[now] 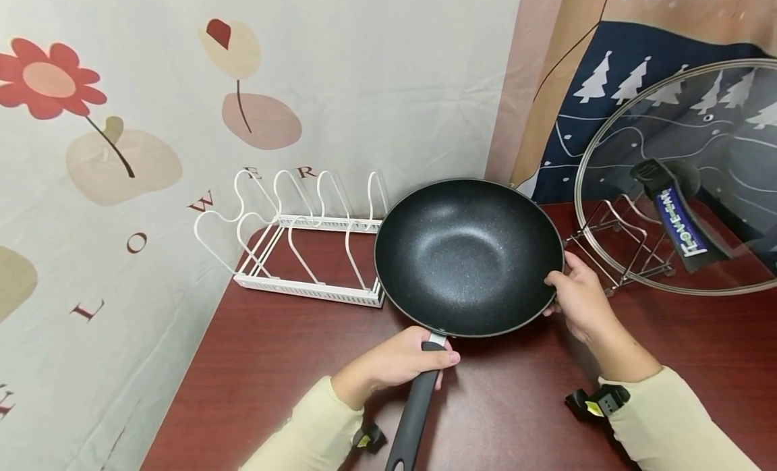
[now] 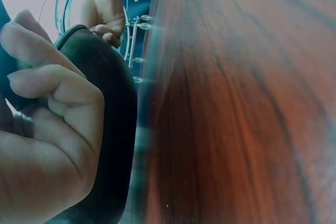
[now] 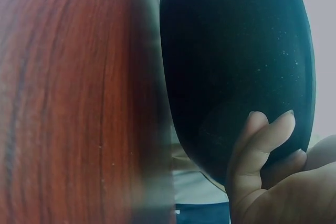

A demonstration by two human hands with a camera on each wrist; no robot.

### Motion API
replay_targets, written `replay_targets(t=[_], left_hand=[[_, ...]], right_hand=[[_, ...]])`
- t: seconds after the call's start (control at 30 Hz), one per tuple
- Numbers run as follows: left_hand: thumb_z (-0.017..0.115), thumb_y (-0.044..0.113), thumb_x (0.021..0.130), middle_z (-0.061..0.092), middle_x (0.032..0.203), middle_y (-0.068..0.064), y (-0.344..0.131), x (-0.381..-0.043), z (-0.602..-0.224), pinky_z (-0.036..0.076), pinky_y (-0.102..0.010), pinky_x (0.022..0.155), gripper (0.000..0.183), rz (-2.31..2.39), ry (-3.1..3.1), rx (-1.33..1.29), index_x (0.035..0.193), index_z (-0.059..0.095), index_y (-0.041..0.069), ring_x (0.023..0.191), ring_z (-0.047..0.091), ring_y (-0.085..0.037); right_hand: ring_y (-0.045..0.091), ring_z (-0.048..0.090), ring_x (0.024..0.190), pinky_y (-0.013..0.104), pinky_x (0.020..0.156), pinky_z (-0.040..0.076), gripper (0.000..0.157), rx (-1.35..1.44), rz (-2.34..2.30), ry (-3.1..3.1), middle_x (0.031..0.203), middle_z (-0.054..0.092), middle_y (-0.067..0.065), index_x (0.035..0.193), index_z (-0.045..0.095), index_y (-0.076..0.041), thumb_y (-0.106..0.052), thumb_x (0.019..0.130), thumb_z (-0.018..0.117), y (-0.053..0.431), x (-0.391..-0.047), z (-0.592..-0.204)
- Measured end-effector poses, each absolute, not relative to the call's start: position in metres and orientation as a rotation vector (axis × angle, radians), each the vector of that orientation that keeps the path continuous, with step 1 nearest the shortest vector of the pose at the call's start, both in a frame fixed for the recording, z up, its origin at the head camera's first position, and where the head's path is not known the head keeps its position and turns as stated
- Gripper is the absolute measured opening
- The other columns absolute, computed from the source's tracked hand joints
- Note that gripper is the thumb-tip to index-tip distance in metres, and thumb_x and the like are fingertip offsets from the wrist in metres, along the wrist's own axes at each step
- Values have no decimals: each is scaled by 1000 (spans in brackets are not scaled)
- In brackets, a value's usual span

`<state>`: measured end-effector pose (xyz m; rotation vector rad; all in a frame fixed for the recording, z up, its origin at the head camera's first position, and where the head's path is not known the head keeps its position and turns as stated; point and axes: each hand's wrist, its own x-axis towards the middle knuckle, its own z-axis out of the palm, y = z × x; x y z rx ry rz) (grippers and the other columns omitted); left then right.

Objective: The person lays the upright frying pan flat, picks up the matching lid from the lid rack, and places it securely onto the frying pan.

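Observation:
A black wok (image 1: 467, 255) with a speckled inside is held by both hands over the table, its open side toward the head camera. My left hand (image 1: 403, 357) grips the dark handle (image 1: 415, 410) close to the metal collar, thumb laid across the top. At the wok's right edge, my right hand (image 1: 579, 295) pinches the rim, thumb inside and fingers underneath. The right wrist view shows those fingers (image 3: 262, 150) against the dark underside (image 3: 236, 61). In the left wrist view the left fingers (image 2: 58, 82) curl round the handle, beside the wok's outer wall (image 2: 113, 103).
Left of the wok stands a white wire rack (image 1: 309, 292) with several upright loops, partly hidden by the wok. To the right, a glass lid (image 1: 631, 255) with a black handle leans in a small metal rack (image 1: 613, 275). Printed cloth (image 1: 388, 86) hangs behind the reddish-brown table (image 1: 273, 363).

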<state>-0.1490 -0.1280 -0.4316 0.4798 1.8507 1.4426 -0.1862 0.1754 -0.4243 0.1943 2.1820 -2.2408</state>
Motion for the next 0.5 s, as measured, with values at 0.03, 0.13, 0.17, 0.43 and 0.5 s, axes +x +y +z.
replay_targets(t=[0.03, 0.13, 0.17, 0.43, 0.5], left_hand=[[62, 26, 96, 63, 59, 4, -128, -149, -432, 41, -17, 59, 40, 1442, 1849, 482, 100, 60, -13, 57, 57, -7], [62, 26, 96, 63, 59, 4, -129, -150, -433, 41, -17, 59, 40, 1445, 1845, 489, 99, 60, -14, 57, 57, -8], [62, 26, 96, 63, 59, 4, -129, -150, -434, 41, -17, 59, 40, 1446, 1843, 491, 99, 60, -14, 57, 57, -8], [62, 25, 97, 63, 59, 4, -130, -151, -433, 41, -17, 59, 41, 1457, 1824, 479, 101, 60, -15, 57, 57, -7], [62, 25, 97, 63, 59, 4, -130, -151, -432, 41, -17, 60, 41, 1457, 1816, 470, 102, 59, -15, 58, 58, -7]], right_hand=[[9, 58, 47, 25, 40, 49, 60, 195, -2236, 2185, 89, 63, -6, 151, 23, 3, 5, 94, 39, 175, -186, -425], [9, 58, 47, 25, 41, 49, 60, 197, -2223, 2192, 89, 63, -5, 152, 23, 4, 4, 94, 39, 176, -186, -425], [8, 58, 47, 25, 41, 49, 60, 198, -2220, 2192, 88, 63, -5, 152, 23, 4, 4, 94, 39, 175, -186, -426], [9, 58, 46, 24, 40, 49, 59, 208, -2232, 2163, 88, 63, -4, 151, 24, 4, 4, 94, 39, 175, -187, -427], [9, 58, 46, 24, 40, 50, 58, 210, -2224, 2163, 88, 63, -4, 150, 24, 4, 3, 94, 40, 175, -187, -427]])
